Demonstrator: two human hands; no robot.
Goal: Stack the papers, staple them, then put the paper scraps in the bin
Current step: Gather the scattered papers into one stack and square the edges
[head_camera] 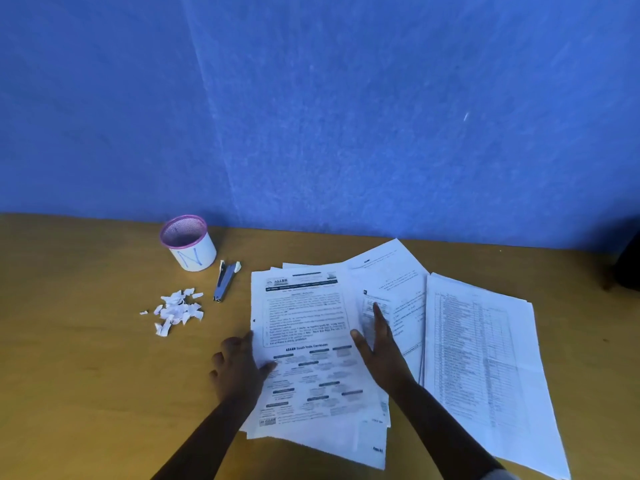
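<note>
1. My left hand (239,365) grips the left edge of the front papers (308,348), thumb on top, steadying them.
2. My right hand (377,351) lies flat and open, holding nothing, pressing the sheets to square them.
3. More sheets (485,358) fan toward three o'clock.
4. Stapler (225,280), scraps (176,311) and bin (188,242) wait around ten o'clock.

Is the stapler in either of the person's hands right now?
No, the stapler lies on the table beside the cup, while the left hand and right hand are on the papers.
</note>
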